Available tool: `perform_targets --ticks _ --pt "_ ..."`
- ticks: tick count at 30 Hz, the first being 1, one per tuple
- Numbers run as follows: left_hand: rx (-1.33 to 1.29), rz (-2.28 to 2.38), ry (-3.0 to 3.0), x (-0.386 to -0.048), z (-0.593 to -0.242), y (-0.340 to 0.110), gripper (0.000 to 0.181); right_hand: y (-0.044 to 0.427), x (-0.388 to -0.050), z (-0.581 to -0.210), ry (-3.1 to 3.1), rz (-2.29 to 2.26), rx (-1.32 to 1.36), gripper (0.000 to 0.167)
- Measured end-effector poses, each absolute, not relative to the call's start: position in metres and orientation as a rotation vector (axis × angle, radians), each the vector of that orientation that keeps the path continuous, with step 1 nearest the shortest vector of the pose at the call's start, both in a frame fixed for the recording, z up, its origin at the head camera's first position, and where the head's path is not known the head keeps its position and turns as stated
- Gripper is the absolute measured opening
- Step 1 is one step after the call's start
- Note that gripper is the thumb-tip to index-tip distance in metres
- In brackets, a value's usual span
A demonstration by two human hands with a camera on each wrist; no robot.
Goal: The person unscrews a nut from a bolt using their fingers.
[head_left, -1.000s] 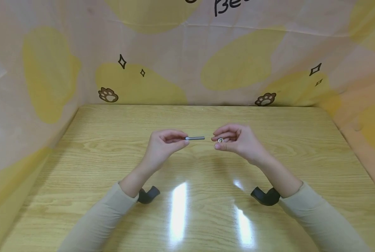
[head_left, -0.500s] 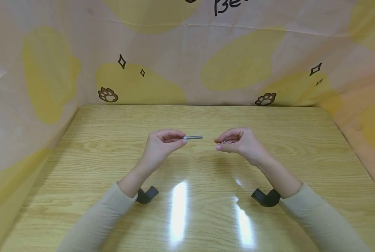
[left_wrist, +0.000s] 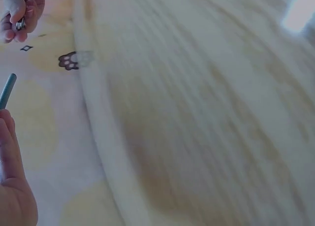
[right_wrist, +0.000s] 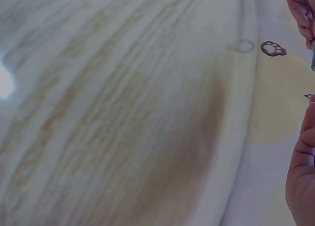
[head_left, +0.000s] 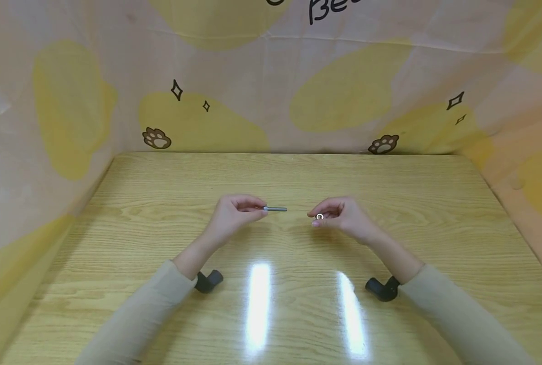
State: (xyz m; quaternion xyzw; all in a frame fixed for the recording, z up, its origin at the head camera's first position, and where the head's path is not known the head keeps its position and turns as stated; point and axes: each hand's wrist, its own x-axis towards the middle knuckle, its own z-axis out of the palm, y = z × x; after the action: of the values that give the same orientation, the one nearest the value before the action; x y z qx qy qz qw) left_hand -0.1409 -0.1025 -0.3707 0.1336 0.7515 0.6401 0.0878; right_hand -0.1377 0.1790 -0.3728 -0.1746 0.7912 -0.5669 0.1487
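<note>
Between thumb and fingertips, my left hand (head_left: 230, 218) pinches a grey metal bolt (head_left: 276, 209) by its head end. The threaded shank lies about level and points right, as the left wrist view also shows of the bolt (left_wrist: 7, 90). Across a small gap, my right hand (head_left: 346, 219) pinches a small shiny metal nut (head_left: 319, 217) whose hole shows in the head view. Bolt and nut are apart, both held above the table. In the right wrist view only part of the right hand (right_wrist: 301, 172) shows, and the nut cannot be made out.
A light wood-grain table (head_left: 271, 177) spreads under both hands, with bright reflections near its front. A patterned cloth (head_left: 280, 76) stands behind it and at both sides. Black bent pieces sit at the left wrist (head_left: 209, 281) and right wrist (head_left: 382, 290).
Both hands have come slightly down and nearer in the head view. The bolt has drifted left, so its gap to the nut is wider. The nut turned edge-on, then back with its hole showing.
</note>
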Motion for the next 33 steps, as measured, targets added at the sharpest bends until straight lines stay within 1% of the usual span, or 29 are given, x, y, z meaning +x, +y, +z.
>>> perform_targets --ticks 11,16,24,33 --pt "0.377 1.772 2.298 -0.149 -0.392 -0.102 0.02 0.173 -0.147 -0.394 2.284 -1.566 -0.462 0.024" --pt "0.375 1.726 2.316 -0.152 -0.397 -0.099 0.017 0.173 -0.153 -0.405 2.301 -1.548 -0.429 0.022" --pt "0.374 1.659 2.326 -0.157 -0.401 -0.094 0.015 0.17 -0.16 -0.414 2.352 -1.471 -0.476 0.019" --pt "0.331 1.54 2.343 -0.161 -0.406 -0.094 0.016 0.168 -0.163 -0.42 2.424 -1.417 -0.506 0.019"
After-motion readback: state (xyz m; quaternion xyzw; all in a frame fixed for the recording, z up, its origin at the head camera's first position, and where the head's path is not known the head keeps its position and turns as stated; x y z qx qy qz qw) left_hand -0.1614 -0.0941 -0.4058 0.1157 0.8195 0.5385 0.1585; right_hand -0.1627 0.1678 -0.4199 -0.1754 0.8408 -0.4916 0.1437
